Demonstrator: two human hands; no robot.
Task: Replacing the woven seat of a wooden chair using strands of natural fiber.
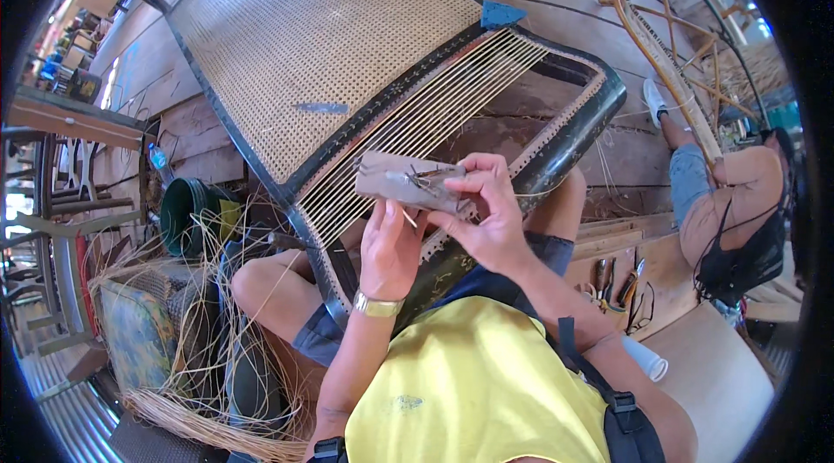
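Wooden block: clamped between my left hand and right hand, above the caned chair frame.
Handling: best kept level.

Honestly can't read any text, labels or numbers in your view. There's a small dark mark on your yellow shirt, but it's too blurry to make out.
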